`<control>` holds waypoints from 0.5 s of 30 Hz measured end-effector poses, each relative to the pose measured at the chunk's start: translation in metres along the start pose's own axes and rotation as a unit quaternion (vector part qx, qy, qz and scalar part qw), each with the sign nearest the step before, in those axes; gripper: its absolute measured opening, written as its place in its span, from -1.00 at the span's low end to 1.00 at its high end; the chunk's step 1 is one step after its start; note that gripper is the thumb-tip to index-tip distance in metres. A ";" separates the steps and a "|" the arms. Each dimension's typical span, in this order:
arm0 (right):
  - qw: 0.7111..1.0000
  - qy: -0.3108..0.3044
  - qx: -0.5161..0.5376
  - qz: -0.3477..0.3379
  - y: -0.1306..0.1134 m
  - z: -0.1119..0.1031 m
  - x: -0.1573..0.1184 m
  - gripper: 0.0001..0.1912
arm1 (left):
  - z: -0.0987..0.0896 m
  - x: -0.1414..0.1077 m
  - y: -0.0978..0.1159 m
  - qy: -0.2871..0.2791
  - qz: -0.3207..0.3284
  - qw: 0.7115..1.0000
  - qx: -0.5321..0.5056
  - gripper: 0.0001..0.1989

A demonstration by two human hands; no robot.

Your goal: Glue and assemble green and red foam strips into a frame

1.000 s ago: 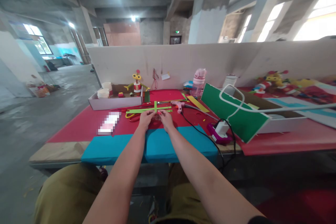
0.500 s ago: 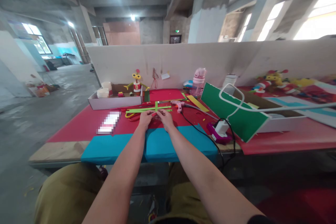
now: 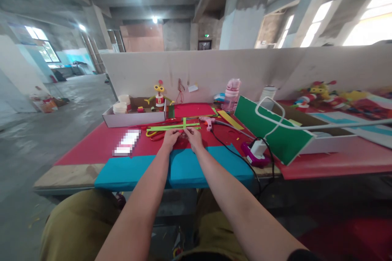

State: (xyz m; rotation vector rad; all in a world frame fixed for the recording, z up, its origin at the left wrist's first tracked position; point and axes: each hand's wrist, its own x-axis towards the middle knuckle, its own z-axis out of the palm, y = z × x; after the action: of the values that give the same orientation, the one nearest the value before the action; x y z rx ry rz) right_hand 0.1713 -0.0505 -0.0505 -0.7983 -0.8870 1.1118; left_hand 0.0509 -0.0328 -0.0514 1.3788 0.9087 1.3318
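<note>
One green strip (image 3: pixel 184 122) points to twelve o'clock, pinched by the nearer right hand (image 3: pixel 194 136); left hand (image 3: pixel 171 137), I can't tell.

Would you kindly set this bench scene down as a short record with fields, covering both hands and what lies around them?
Left hand: fingers brought together beside the right; anything gripped is too small to tell
Right hand: fingertips on the near end of a short green strip
Beyond hands: long green strips on red covering
Right of hands: pink glue gun
Near edge: blue cloth
Left rear: white box, paper cups
Farther right: slanted green board
</note>
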 end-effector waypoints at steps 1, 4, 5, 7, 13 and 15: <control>1.000 0.005 0.001 -0.004 0.000 0.000 0.000 -0.66 | 0.001 -0.002 0.003 -0.009 -0.004 1.000 -0.003 -0.82; 1.000 0.016 -0.003 -0.014 0.001 -0.001 0.001 -0.67 | 0.005 -0.007 0.012 -0.038 -0.011 0.999 -0.015 -0.78; 1.000 0.017 -0.007 -0.016 0.001 -0.001 0.001 -0.67 | 0.006 -0.008 0.013 -0.040 -0.011 0.999 -0.015 -0.76; 1.000 0.012 -0.017 -0.017 0.002 -0.001 0.001 -0.68 | 0.007 -0.009 0.014 -0.033 0.003 0.999 -0.002 -0.72; 1.000 -0.002 -0.019 -0.011 0.005 -0.001 0.001 -0.65 | 0.002 -0.004 0.005 -0.011 0.025 0.999 0.027 -0.71; 1.000 -0.008 -0.012 -0.001 0.005 -0.001 0.002 -0.64 | 0.001 -0.003 0.003 0.000 0.022 0.999 0.028 -0.71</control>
State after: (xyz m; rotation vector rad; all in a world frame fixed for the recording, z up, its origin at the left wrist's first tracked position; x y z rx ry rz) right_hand 0.1705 -0.0478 -0.0549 -0.8087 -0.9154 1.1091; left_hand 0.0510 -0.0367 -0.0492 1.4493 0.9270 1.3478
